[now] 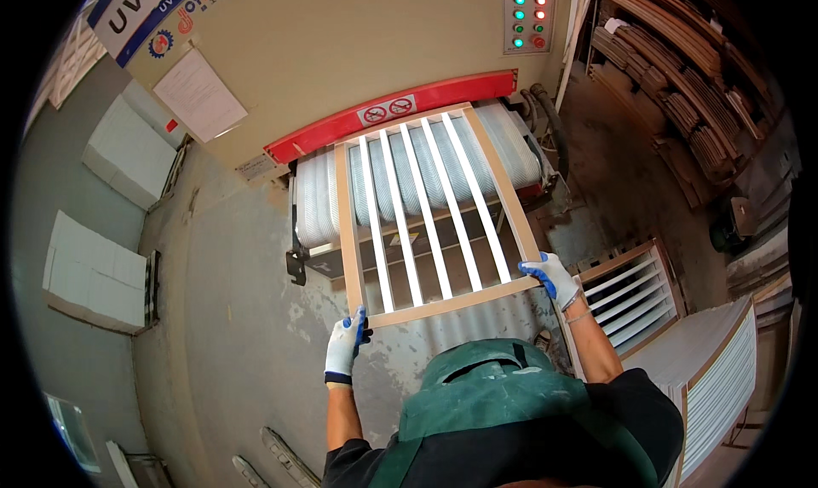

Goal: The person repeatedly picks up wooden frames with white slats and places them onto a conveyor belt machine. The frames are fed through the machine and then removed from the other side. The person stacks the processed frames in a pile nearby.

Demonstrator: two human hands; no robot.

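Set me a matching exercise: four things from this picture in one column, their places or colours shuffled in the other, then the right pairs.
Things
1. Left hand
2. Right hand
3. Apron
4. Paper sheet

Places and colours
A. Green
B. At the near right corner of the slatted frame
C. On the front of the beige machine
D. At the near left corner of the slatted frame

Right pairs
1-D, 2-B, 3-A, 4-C
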